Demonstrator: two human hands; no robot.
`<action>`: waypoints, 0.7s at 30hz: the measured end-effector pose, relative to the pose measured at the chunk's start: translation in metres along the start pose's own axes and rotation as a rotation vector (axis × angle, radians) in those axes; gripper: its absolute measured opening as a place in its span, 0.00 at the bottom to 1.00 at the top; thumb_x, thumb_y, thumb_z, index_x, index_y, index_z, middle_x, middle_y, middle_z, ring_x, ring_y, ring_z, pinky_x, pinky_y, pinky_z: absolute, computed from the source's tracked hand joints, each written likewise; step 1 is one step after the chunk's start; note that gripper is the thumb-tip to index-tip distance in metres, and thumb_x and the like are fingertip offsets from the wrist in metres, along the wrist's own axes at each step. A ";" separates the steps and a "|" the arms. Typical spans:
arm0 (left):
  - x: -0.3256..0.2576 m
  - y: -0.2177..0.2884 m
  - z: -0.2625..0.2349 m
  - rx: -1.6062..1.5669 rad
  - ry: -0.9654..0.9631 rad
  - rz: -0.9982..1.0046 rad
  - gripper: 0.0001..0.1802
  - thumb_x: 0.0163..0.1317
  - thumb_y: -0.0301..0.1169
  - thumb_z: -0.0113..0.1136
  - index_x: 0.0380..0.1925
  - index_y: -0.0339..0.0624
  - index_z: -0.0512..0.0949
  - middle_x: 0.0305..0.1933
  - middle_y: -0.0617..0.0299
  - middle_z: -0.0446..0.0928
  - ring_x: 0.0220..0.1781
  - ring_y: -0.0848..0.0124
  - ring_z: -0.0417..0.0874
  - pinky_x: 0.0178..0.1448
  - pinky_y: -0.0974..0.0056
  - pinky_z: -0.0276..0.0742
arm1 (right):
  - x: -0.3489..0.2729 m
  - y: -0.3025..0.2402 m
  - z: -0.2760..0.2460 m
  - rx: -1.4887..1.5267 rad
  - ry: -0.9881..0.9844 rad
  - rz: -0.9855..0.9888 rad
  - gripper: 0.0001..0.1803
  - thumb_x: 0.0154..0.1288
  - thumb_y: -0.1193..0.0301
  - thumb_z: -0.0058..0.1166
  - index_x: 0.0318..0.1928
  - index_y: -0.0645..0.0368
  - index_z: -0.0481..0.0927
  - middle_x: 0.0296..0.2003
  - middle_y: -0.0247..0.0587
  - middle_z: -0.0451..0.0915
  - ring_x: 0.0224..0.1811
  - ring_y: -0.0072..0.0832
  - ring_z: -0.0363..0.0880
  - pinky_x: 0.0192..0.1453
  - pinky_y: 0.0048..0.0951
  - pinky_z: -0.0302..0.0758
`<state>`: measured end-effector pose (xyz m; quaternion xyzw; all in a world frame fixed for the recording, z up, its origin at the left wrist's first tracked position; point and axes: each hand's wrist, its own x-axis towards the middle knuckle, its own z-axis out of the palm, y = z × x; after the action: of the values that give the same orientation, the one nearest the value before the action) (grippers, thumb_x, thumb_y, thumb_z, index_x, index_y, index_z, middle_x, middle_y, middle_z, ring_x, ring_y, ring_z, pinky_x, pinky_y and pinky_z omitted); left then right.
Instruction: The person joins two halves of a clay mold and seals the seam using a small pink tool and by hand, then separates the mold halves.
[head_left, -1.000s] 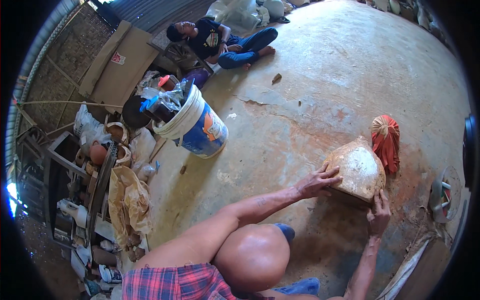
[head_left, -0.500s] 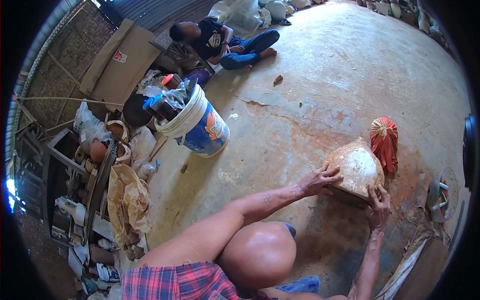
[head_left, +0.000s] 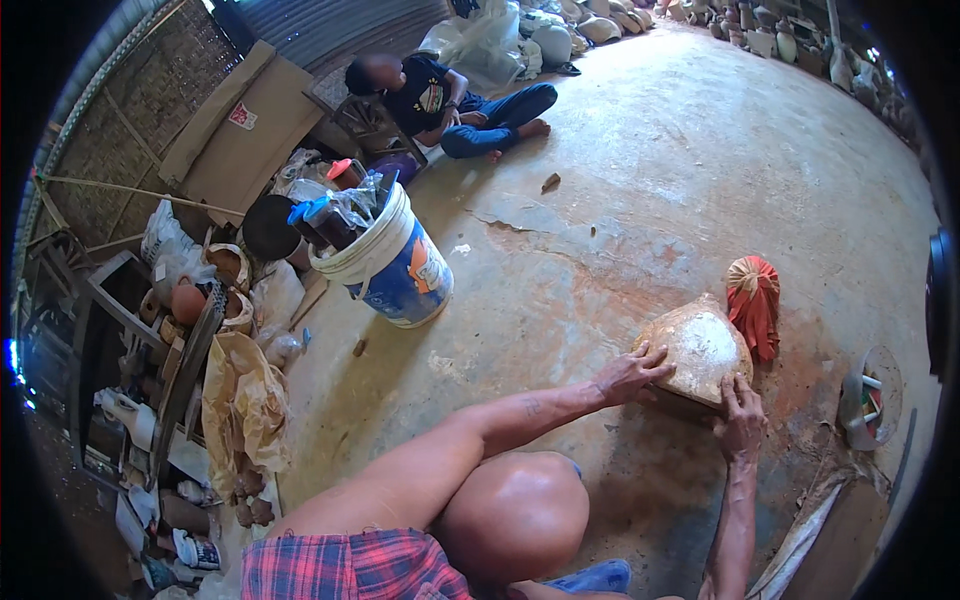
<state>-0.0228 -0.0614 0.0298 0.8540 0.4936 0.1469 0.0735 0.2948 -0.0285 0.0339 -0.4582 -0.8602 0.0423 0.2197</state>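
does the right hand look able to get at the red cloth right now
Probably yes: the right hand is on the block, the red cloth sits just beyond it, and the floor alongside looks free.

The head view, from the left one of two wide fisheye cameras worn side by side, looks steeply down and forward from above the red-and-blue plaid cloth (head_left: 345, 568), nearest at the lower edge. The left hand (head_left: 628, 381) and right hand (head_left: 742, 418) lie right of centre, at arm's reach; the greyish concrete floor (head_left: 660, 170) stretches far beyond, inside a dark, curved rim.
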 end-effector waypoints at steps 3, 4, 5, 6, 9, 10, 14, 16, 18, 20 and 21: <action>-0.003 -0.003 0.003 0.006 0.009 0.032 0.48 0.54 0.44 0.78 0.75 0.45 0.68 0.80 0.43 0.65 0.78 0.35 0.67 0.76 0.43 0.76 | 0.006 -0.026 -0.008 0.008 -0.035 0.013 0.50 0.40 0.75 0.81 0.71 0.55 0.78 0.71 0.51 0.75 0.68 0.52 0.77 0.72 0.47 0.78; -0.001 -0.002 0.004 -0.006 0.044 0.095 0.49 0.54 0.43 0.78 0.74 0.42 0.68 0.80 0.43 0.65 0.79 0.37 0.66 0.77 0.44 0.75 | 0.005 -0.027 -0.008 -0.018 -0.021 -0.023 0.51 0.41 0.75 0.81 0.71 0.56 0.77 0.71 0.51 0.75 0.68 0.52 0.77 0.72 0.46 0.78; -0.003 -0.001 0.005 -0.009 0.040 0.093 0.49 0.54 0.43 0.78 0.74 0.42 0.68 0.80 0.43 0.65 0.79 0.37 0.66 0.77 0.44 0.75 | 0.003 -0.024 -0.004 -0.015 -0.026 -0.021 0.51 0.41 0.75 0.81 0.71 0.56 0.77 0.71 0.51 0.75 0.68 0.52 0.77 0.72 0.46 0.78; -0.005 0.000 0.007 -0.014 0.027 0.084 0.49 0.53 0.43 0.78 0.74 0.40 0.68 0.80 0.44 0.66 0.80 0.39 0.67 0.77 0.45 0.75 | 0.000 -0.016 0.003 -0.026 0.007 -0.052 0.50 0.41 0.76 0.80 0.71 0.57 0.78 0.70 0.51 0.76 0.68 0.52 0.77 0.72 0.46 0.78; 0.002 0.003 0.008 -0.017 -0.007 0.088 0.49 0.53 0.43 0.78 0.73 0.38 0.68 0.80 0.46 0.67 0.80 0.41 0.67 0.78 0.47 0.75 | -0.006 -0.005 0.005 -0.028 0.021 -0.066 0.47 0.41 0.77 0.79 0.69 0.58 0.79 0.69 0.50 0.78 0.67 0.52 0.78 0.72 0.46 0.78; 0.000 0.000 0.012 0.007 -0.031 0.096 0.48 0.54 0.44 0.77 0.73 0.37 0.69 0.80 0.47 0.67 0.80 0.42 0.67 0.78 0.47 0.74 | -0.007 -0.006 0.002 -0.002 0.020 -0.057 0.46 0.41 0.77 0.78 0.68 0.58 0.80 0.68 0.50 0.79 0.67 0.51 0.78 0.72 0.47 0.78; 0.029 0.001 0.002 0.196 -0.115 0.235 0.45 0.57 0.48 0.75 0.70 0.35 0.71 0.72 0.47 0.74 0.75 0.48 0.74 0.80 0.51 0.72 | 0.005 -0.001 -0.004 -0.031 -0.017 -0.075 0.43 0.49 0.71 0.78 0.68 0.63 0.77 0.69 0.51 0.76 0.69 0.50 0.76 0.74 0.47 0.76; 0.022 -0.009 -0.008 0.161 0.095 0.233 0.43 0.56 0.49 0.76 0.68 0.38 0.75 0.71 0.46 0.76 0.75 0.46 0.75 0.77 0.48 0.76 | 0.024 -0.021 -0.026 -0.079 -0.025 -0.077 0.43 0.50 0.64 0.80 0.66 0.63 0.78 0.67 0.48 0.77 0.68 0.48 0.77 0.72 0.45 0.78; 0.009 -0.004 -0.012 0.091 0.052 0.055 0.44 0.55 0.50 0.76 0.70 0.45 0.75 0.74 0.46 0.74 0.74 0.41 0.76 0.74 0.46 0.78 | 0.025 -0.019 -0.001 -0.078 -0.027 -0.060 0.43 0.48 0.61 0.81 0.66 0.60 0.79 0.67 0.46 0.79 0.68 0.46 0.78 0.69 0.44 0.81; 0.007 -0.005 -0.007 0.022 0.051 0.042 0.43 0.56 0.50 0.76 0.71 0.48 0.74 0.75 0.46 0.74 0.74 0.39 0.76 0.73 0.45 0.79 | 0.022 -0.012 0.011 -0.079 -0.026 -0.059 0.43 0.48 0.60 0.81 0.66 0.58 0.80 0.67 0.45 0.79 0.66 0.45 0.80 0.67 0.43 0.82; 0.009 -0.004 -0.006 0.002 0.066 0.029 0.43 0.57 0.50 0.75 0.72 0.51 0.74 0.76 0.46 0.73 0.73 0.37 0.76 0.73 0.44 0.79 | 0.020 -0.009 0.008 -0.067 0.022 -0.080 0.43 0.47 0.59 0.81 0.66 0.56 0.81 0.67 0.44 0.80 0.65 0.44 0.81 0.66 0.43 0.84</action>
<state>-0.0240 -0.0518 0.0365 0.8559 0.4834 0.1755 0.0540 0.2748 -0.0167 0.0360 -0.4308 -0.8765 -0.0006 0.2150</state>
